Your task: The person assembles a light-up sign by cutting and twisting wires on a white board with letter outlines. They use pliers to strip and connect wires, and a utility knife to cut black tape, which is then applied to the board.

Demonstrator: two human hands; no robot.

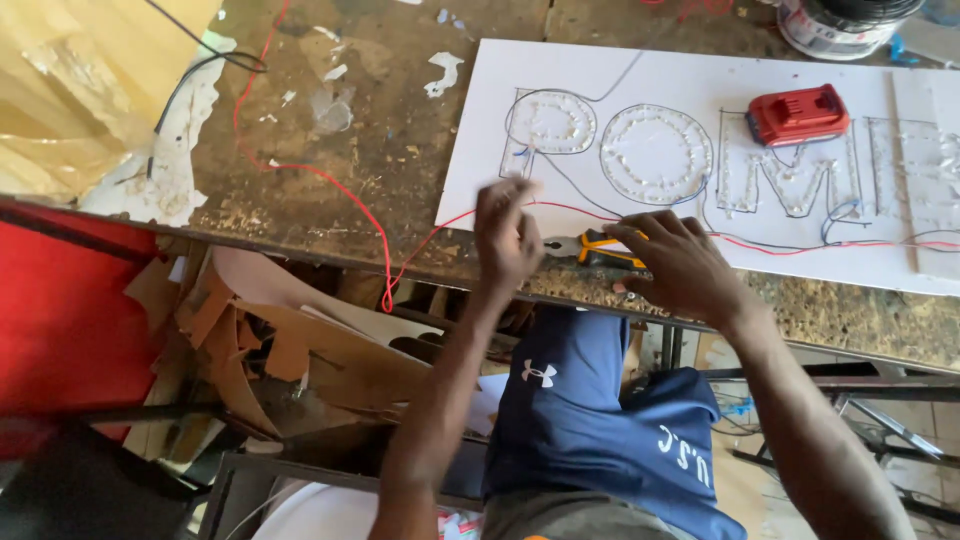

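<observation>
Two hands are held at the near edge of the white sign board [480, 150]: left hand [505, 235] pinching red wire [420, 250], right hand [680, 265] spread flat beside yellow pliers [595, 248].

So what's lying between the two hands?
In the head view, a yellow-and-black hand tool lies on the white board's edge between the left hand and right hand, with a red wire just behind.

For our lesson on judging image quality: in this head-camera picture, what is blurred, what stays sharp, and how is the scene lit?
Head view: the left hand is smeared by motion blur; the right hand over the yellow-handled tool is sharper; the red battery pack and white sign board are crisp; soft, even daylight, with faint shadows and no strong glare.
</observation>
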